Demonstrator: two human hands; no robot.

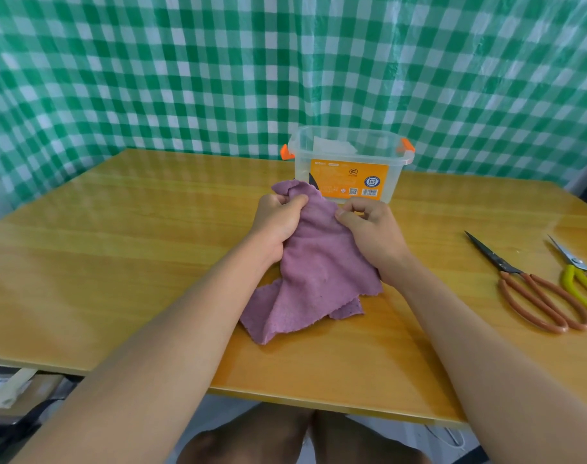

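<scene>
A person's left hand (278, 222) and right hand (369, 229) grip a purple cloth (315, 272) over a wooden table (118, 262). The left fingers are curled tight around the bunched upper corner; the right thumb and fingers pinch the cloth's opposite edge. From the fingers the cloth hangs down between the two wrists, its lower folds lying on the table nearer the person. Just beyond the fingertips stands a clear plastic box (349, 165) with orange clips and an orange label. Well to the right of the right hand lie scissors with reddish handles (526, 289) and, just beside them, scissors with yellow handles (580, 279). A green checked sheet (218, 78) hangs behind.
</scene>
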